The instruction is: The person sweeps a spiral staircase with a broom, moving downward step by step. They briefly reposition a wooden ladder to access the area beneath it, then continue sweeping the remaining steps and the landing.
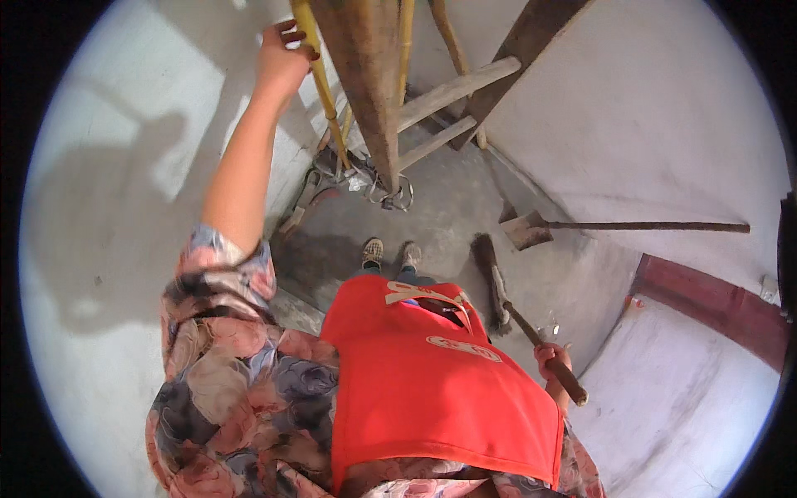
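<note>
My left hand (pixel 287 53) is raised at the upper left, its fingers against a yellow bamboo pole (pixel 319 68) that leans in the corner; whether they close around it is unclear. Beside the pole rises a wooden ladder (pixel 367 81) with round rungs. At the lower right my right hand (pixel 553 361) grips the wooden handle (pixel 526 327) of a push broom. The broom's long, narrow head (pixel 490 280) rests on the concrete floor, to the right of my shoes.
A flat shovel (pixel 528 230) lies to the right, its long handle towards the wall. Straps and cords (pixel 392 193) lie around the ladder's foot. Pale walls (pixel 654 124) enclose the corner. A dark red band (pixel 710 305) runs along the right side.
</note>
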The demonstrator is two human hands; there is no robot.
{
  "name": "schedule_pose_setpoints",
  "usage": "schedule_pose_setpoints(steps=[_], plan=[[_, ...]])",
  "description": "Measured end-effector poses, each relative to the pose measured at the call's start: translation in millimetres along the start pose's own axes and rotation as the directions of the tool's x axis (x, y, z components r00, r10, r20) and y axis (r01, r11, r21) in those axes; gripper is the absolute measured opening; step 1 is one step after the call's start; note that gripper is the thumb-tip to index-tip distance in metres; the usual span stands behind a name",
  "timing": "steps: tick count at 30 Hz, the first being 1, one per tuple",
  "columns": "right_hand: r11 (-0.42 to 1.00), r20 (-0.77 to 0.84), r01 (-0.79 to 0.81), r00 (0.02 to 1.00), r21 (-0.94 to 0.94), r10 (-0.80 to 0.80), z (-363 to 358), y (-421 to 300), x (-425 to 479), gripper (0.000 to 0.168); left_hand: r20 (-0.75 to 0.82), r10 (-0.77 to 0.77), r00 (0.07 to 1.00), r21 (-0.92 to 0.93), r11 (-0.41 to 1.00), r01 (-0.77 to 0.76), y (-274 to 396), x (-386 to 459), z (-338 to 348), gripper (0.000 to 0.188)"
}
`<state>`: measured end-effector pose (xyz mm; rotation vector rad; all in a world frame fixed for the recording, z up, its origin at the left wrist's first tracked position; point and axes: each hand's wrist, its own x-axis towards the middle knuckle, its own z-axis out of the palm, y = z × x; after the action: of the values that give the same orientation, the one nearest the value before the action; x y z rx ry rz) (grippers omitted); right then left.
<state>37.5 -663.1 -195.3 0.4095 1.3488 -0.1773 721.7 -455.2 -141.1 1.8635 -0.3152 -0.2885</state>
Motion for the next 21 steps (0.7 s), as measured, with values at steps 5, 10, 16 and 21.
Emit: schedule_pose_setpoints(steps=[5, 10, 16, 21], plan=[[0.995, 0.035, 0.076, 0.996, 0.066, -0.079, -16, 0, 2, 0.019, 0.230, 0.181, 0.956, -0.143, 0.978, -0.151, 14, -92, 20, 0.090], [0.997, 0.084, 0.020, 0.996, 0.071, -0.026, -18, -12, 13, 0.015, -0.031, 0.251, 0.967, -0.105, 0.962, -0.253, 12, -90, 14, 0.102], [0.996, 0.056, 0.057, 0.997, 0.063, -0.060, -6, 0, 7, 0.011, -0.190, 0.388, 0.902, -0.278, 0.860, -0.428, 41, -90, 7, 0.097], [0.993, -0.014, 0.018, 1.000, 0.114, -0.017, 10, 13, 2, 0.011, -0.301, 0.467, 0.831, -0.183, 0.827, -0.531, 90, -79, 6, 0.094]])
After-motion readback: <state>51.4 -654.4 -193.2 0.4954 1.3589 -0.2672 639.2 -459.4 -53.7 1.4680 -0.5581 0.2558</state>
